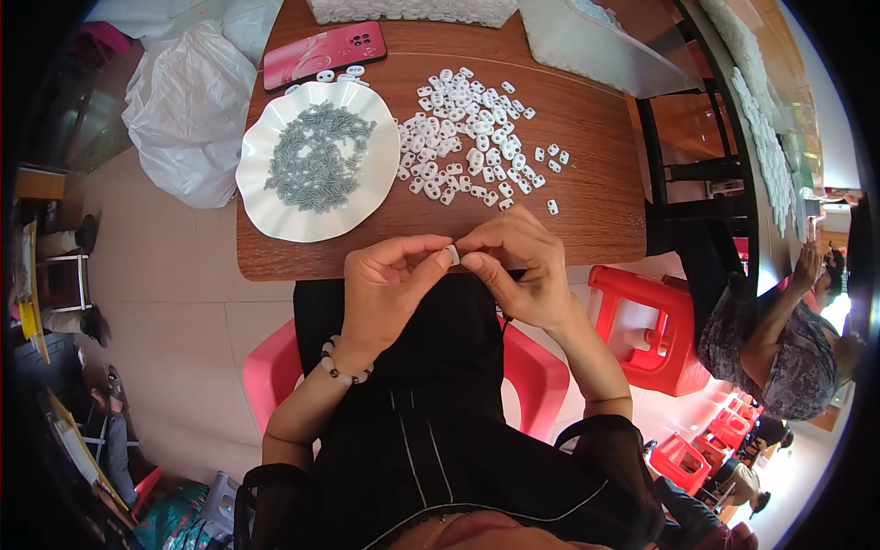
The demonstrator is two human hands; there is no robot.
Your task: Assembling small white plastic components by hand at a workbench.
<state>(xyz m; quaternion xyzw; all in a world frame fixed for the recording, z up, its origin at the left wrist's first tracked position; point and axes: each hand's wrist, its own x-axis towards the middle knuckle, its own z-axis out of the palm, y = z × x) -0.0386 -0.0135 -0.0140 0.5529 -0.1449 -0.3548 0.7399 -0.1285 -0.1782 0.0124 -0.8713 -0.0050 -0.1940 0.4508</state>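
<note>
Just off the table's front edge, my left hand (385, 298) pinches a small white plastic piece (453, 255) between thumb and forefinger. My right hand (527, 270) meets it from the other side, thumb and forefinger closed at the piece. Whatever those right fingertips hold is too small to make out. Beyond my left hand stands a white wavy-rimmed plate (259, 206) with a heap of small grey spring-like pieces (316, 174). Past my right hand, many white plastic pieces with two holes (472, 133) lie loose on the wooden table (591, 206).
A pink phone (321, 57) lies behind the plate, with a few white pieces beside it. White plastic bags (188, 115) hang at the table's left. A pale container (596, 50) stands at the back right. Red stools (642, 335) and another person (779, 344) are to the right.
</note>
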